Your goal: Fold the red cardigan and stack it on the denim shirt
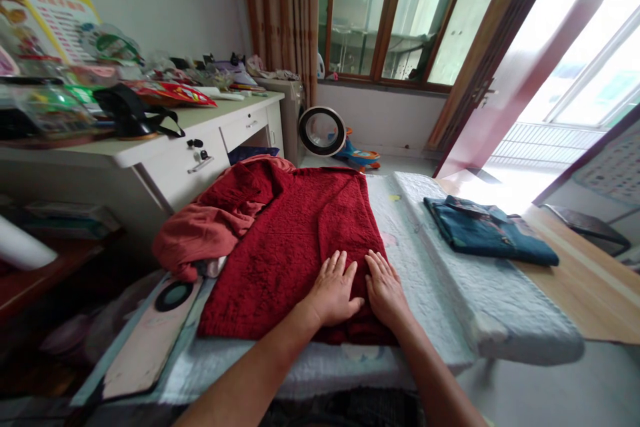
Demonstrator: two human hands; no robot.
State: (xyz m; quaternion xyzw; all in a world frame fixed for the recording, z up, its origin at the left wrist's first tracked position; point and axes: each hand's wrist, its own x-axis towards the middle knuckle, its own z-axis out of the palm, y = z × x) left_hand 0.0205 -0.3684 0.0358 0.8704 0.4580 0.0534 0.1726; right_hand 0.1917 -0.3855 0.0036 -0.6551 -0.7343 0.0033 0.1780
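A dark red, textured garment (pixel 280 253) lies spread over a pale blue quilted cover, with its right side folded inward. My left hand (pixel 334 288) rests flat on its lower right part, fingers stretched forward. Close beside it, my right hand (pixel 385 285) lies flat along the garment's right edge, fingers extended. Neither hand grips anything. Crumpled salmon-pink cloth (pixel 205 233) is bunched against the garment's left side, and more dark red fabric lies over it.
A folded dark blue garment (pixel 493 230) sits at the right on the quilted cover (pixel 470 287). A pale board with a dark ring (pixel 145 340) lies at the front left. The cluttered white desk (pixel 200 147) stands behind at left. A round-doored appliance (pixel 323 131) is at the back.
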